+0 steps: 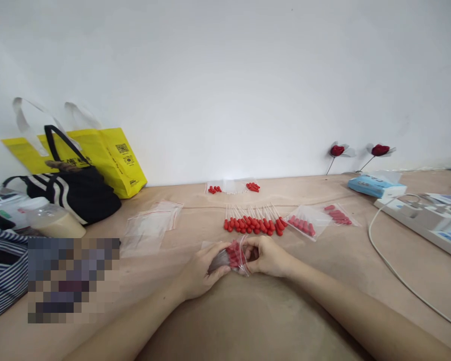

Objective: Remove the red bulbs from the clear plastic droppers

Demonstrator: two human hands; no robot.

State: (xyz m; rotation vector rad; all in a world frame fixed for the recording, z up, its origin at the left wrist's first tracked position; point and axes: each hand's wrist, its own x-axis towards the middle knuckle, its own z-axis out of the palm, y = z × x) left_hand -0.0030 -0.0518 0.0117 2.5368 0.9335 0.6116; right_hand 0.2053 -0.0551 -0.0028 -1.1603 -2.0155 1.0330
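Between my hands is a small clear zip bag [233,255] with red-tipped sticks inside, the red ends toward its right. My left hand [197,273] grips the bag's left side, thumb below and fingers above. At the bag's right end, by the red-lined opening, my right hand [268,256] pinches the plastic with curled fingers. Just beyond, a row of loose red-tipped sticks [253,223] lies with red ends toward me. To their right are a filled clear bag [304,224] and another filled bag [338,214].
Flat clear bags [146,228] lie at left. More bagged red-tipped sticks [253,187] lie by the wall. A yellow bag [116,155], black bag [93,195] and bottle [54,220] stand left. A tissue pack [376,186], power strip [428,228] and cable [383,258] occupy the right.
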